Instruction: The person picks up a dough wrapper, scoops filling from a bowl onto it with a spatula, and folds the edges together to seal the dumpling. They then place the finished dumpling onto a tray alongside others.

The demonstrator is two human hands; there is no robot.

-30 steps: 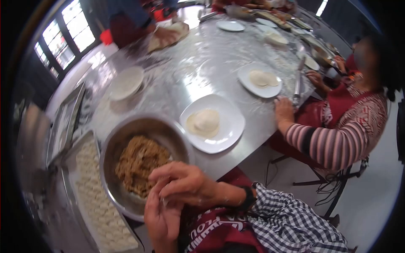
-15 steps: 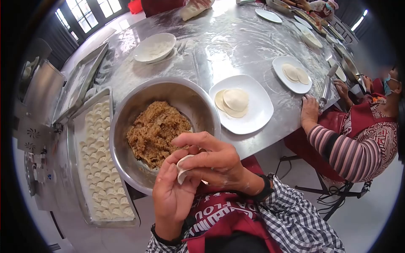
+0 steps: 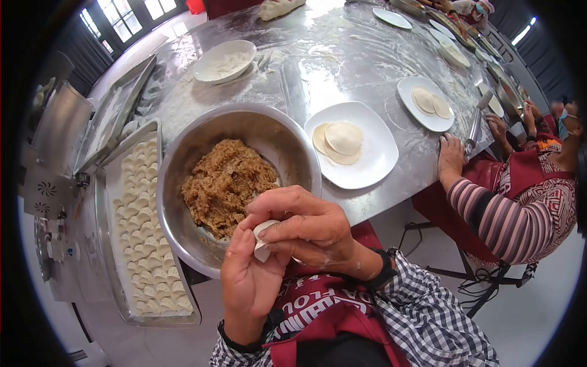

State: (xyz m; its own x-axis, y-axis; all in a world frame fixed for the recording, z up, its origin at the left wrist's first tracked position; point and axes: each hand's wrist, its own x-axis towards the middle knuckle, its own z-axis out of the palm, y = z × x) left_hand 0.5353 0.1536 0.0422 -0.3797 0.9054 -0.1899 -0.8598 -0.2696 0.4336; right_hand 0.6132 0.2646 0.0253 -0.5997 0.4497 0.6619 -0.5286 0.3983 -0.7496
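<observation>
Between my two hands is a pale dumpling [image 3: 264,240], partly hidden by fingers. My left hand [image 3: 251,275] cradles it from below, its fingers closed around the left side. My right hand [image 3: 312,229] pinches the dough edge between thumb and fingers. Just beyond them stands a steel bowl [image 3: 293,150] of brown minced filling [image 3: 226,183]. Round dough wrappers [image 3: 342,139] lie overlapped on a square white plate [image 3: 374,160] to the right. On the left, a metal tray [image 3: 160,316] holds rows of folded dumplings [image 3: 147,244].
A white bowl of flour [image 3: 225,61] stands behind the steel bowl on the floured metal table [image 3: 275,73]. Another plate [image 3: 428,119] with wrappers is at the right. A co-worker's hand [image 3: 451,158] rests at the table edge. A second tray [image 3: 113,119] lies left.
The dumpling has turned slightly in my fingers, its pale side showing more. The view has shifted a little; my hands remain together near the bowl's front edge.
</observation>
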